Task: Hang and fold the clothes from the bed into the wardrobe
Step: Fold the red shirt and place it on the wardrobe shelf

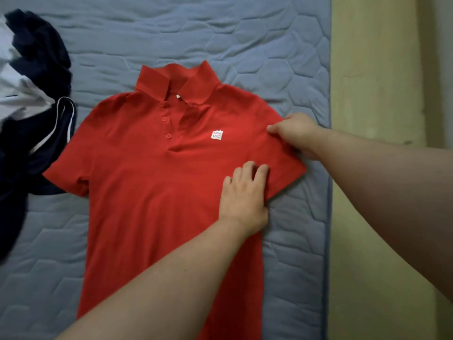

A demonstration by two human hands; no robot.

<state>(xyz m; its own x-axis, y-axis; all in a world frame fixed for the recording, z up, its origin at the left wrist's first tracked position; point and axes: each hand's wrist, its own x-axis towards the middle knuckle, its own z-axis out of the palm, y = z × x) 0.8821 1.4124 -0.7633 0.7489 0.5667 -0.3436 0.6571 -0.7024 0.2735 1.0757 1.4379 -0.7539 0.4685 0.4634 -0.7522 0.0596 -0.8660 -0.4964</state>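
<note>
A red polo shirt [152,182] lies face up and spread flat on the blue quilted mattress [220,28], collar toward the far side, a small white logo patch on its chest. My right hand [297,133] pinches the fabric at the shirt's right shoulder, by the sleeve seam. My left hand [242,197] rests palm down on the shirt's right side just below the sleeve, fingers spread and pressing the cloth.
A heap of dark navy and white clothes [31,99] lies at the left edge of the mattress, touching the shirt's left sleeve. The mattress ends on the right at a yellowish floor [372,69].
</note>
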